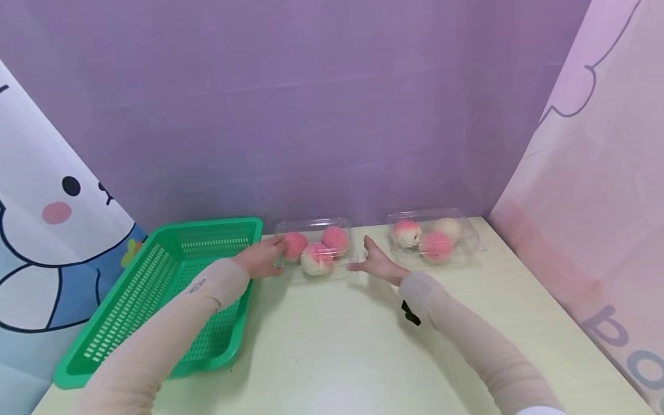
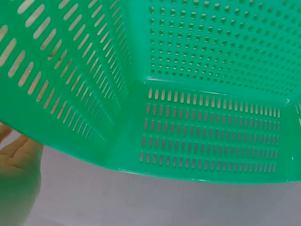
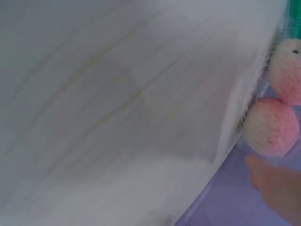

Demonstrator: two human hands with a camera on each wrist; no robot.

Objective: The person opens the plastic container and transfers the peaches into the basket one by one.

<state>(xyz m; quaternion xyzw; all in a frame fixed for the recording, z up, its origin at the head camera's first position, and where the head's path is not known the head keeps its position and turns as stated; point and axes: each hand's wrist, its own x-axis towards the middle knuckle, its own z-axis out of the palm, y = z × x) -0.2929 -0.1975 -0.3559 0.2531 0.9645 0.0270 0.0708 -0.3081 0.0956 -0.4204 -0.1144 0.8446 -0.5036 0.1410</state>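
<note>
A clear plastic box (image 1: 313, 222) sits near the back edge of the table, between the two hands, its thin see-through walls rounded at the corners and catching glints of light. Inside, three peaches (image 1: 317, 261) cluster in a triangle, round and softly mottled from cream to bright pink; the right wrist view shows the blush as grainy speckling, beside a finely ridged plastic edge.

The left hand (image 1: 263, 257) is at the box's left end, unclenched, fingers extended and thumb apart. The right hand (image 1: 380, 264) is by the right end, thumb and forefinger spread wide, gripping nothing; whether it touches the plastic cannot be told.

To the right stands a second clear box (image 1: 469, 245), likewise holding three rounded fruits (image 1: 437, 246), one almost wholly pale. To the left, a green plastic basket (image 1: 207, 222) has a smooth, thick rim, flared sides pierced with long slots and a base of smaller holes. Beige cloth sleeves (image 1: 479, 351) wrinkle along both forearms, and a small black object (image 1: 411, 313) shows beneath the right one.

The table (image 1: 332, 334) is pale and faintly grained. Behind hangs a creased purple sheet (image 1: 311, 104), flanked by a cartoon-printed panel (image 1: 46, 242) and a pink one (image 1: 591, 219) with grey lettering.
</note>
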